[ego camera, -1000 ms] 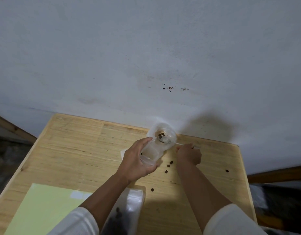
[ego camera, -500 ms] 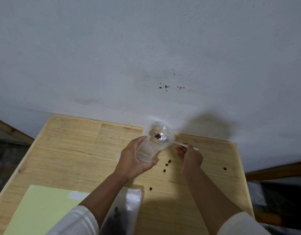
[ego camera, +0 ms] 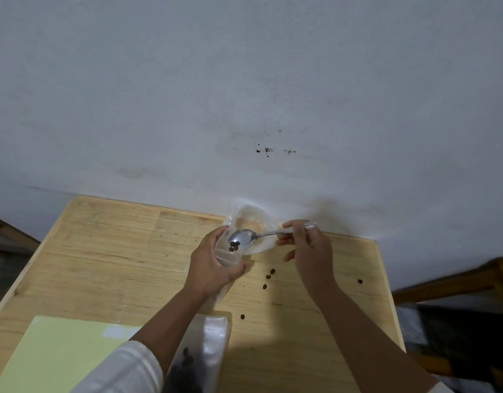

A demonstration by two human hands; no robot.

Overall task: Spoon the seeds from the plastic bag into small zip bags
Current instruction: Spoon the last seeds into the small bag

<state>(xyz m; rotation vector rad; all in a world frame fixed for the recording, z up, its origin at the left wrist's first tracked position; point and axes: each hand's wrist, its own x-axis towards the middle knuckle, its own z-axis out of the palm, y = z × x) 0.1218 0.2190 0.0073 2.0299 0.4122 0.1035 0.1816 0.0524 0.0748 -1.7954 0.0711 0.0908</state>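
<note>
My left hand grips a small clear zip bag and holds it up with its mouth open toward the right. My right hand pinches the handle of a metal spoon. The spoon's bowl rests inside the bag's mouth and is tilted left, with a few dark seeds at its lower left edge. The larger plastic bag with dark seeds inside lies on the wooden table near me, partly under my left forearm.
Several loose seeds lie scattered on the table right of the bag, one more seed near the right edge. A pale green sheet covers the near left corner. A grey wall rises behind the table. Wooden furniture stands to the right.
My right hand has lifted and turned, so the spoon now tilts left and down in the bag's mouth. The seeds have slid to the bowl's lower edge. My left hand holds steady.
</note>
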